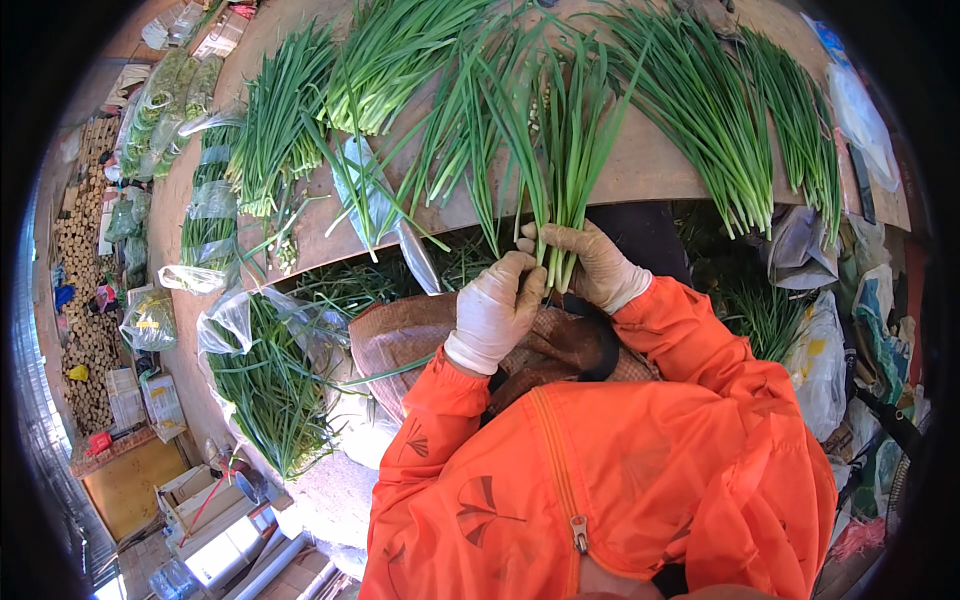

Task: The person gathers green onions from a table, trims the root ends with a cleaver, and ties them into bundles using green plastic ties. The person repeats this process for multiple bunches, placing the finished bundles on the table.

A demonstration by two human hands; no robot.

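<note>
My left hand, in a soiled white glove, pinches the lower ends of leafy green stalks at the table's near edge. Close beside it on the right, my right hand, gloved the same way, grips a small bunch of garlic chives by the pale stems, its leaves fanned away over the table. Left of this bunch, loose chives lie spread on the brown table. A cleaver with a bluish, wet-looking blade lies under a few leaves, its metal handle past the edge.
Bundled chives lie along the table's far side, with more bundles at right. A plastic bag of chive leaves stands lower left. Brown woven sacking covers my lap. Wrapped bundles and stacked cut logs are farther left.
</note>
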